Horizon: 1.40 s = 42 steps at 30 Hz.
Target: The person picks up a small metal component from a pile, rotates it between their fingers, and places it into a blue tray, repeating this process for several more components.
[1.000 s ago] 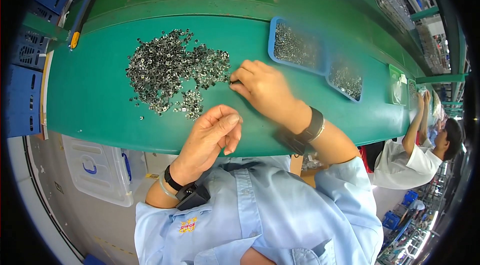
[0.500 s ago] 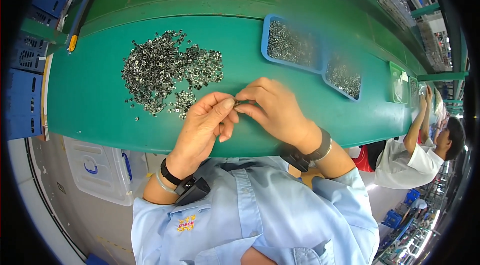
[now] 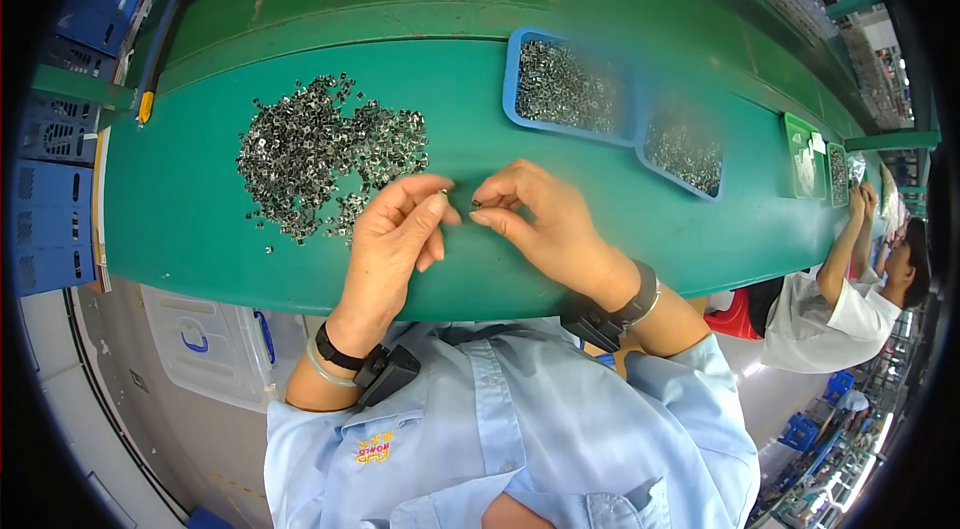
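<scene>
My left hand [image 3: 392, 229] pinches a tiny shiny metal piece [image 3: 444, 192] between thumb and forefinger. To its right, my right hand [image 3: 540, 221] grips a small dark metal part [image 3: 475, 205] at its fingertips; its exact kind is too small to make out. A narrow gap separates the two hands above the green tabletop [image 3: 480, 289]. Beyond my left hand spreads a big heap of small square metal parts [image 3: 300, 154], some dark and some silvery. Part of its near edge lies close behind my left fingers.
Two blue trays [image 3: 511, 89] of small metal parts stand at the back right. Farther right is a green tray [image 3: 793, 154], with a co-worker [image 3: 835, 324] seated beside it. A clear lidded box [image 3: 205, 344] sits below the table's left side, near stacked blue crates [image 3: 48, 229].
My hands have drawn apart: they met at the fingertips before, and now each holds its own small piece. My left hand has shifted left.
</scene>
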Each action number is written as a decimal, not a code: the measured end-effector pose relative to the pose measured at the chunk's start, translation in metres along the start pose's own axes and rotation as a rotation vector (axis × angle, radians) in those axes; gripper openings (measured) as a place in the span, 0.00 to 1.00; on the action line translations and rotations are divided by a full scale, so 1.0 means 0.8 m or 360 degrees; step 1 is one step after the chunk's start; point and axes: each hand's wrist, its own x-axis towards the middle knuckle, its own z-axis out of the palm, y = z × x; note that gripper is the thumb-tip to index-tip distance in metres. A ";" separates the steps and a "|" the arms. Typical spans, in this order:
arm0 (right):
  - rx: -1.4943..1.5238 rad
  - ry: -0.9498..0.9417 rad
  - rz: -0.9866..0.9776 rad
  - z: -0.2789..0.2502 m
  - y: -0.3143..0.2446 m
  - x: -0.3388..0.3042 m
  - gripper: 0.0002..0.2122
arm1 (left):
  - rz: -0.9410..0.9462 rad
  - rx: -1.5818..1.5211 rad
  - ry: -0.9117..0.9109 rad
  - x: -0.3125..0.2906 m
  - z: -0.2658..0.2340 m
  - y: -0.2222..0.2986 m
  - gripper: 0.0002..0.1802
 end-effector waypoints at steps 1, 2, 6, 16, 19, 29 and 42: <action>-0.0032 0.0011 -0.0032 0.000 0.002 0.000 0.09 | 0.0087 0.0063 0.0097 0.000 0.001 0.001 0.09; -0.0066 0.0022 -0.0066 -0.001 0.002 0.001 0.09 | 0.0090 0.0061 0.0096 0.000 0.000 0.000 0.09; -0.0482 0.0058 -0.0379 -0.005 -0.003 0.004 0.09 | 0.0432 0.0403 0.0018 -0.002 -0.006 -0.004 0.10; -0.0608 0.0179 -0.0553 0.005 -0.023 -0.002 0.10 | -0.0244 -0.0486 -0.0436 -0.006 -0.007 0.000 0.12; -0.0564 0.0218 -0.0504 0.010 -0.027 -0.004 0.10 | -0.0223 -0.0519 -0.0472 -0.006 -0.008 -0.002 0.12; -0.0358 0.0281 -0.0463 0.018 -0.024 -0.013 0.09 | -0.0101 -0.0403 -0.0384 -0.017 -0.003 0.003 0.11; -0.0143 0.0266 -0.0325 0.007 -0.025 -0.019 0.09 | -0.0188 -0.0500 -0.0461 -0.015 -0.002 -0.004 0.11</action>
